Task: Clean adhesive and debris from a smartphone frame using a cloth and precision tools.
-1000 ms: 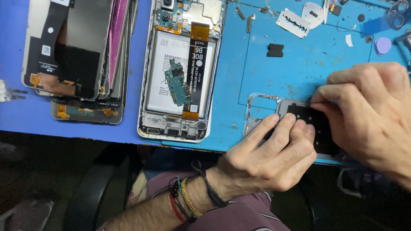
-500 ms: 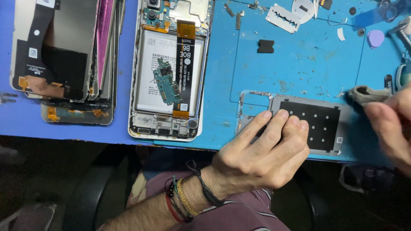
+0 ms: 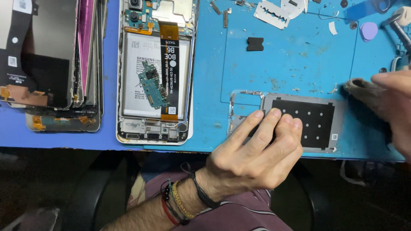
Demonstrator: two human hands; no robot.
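Note:
A grey display panel with a black perforated sheet lies flat on the blue work mat near its front edge. My left hand rests on the panel's left part, fingers stretched out and pressing it down, gripping nothing. My right hand is at the right edge of the view, pinching a grey cloth that touches the mat just past the panel's upper right corner. Bracelets circle my left wrist.
An opened phone with battery, black flex cable and a loose green board lies left of the panel. A stack of removed screens sits far left. A razor blade, a black pad and a purple pick lie further back.
My right hand has slid off the panel to the right with the cloth, uncovering the black sheet. My left hand has stayed on the panel's left part.

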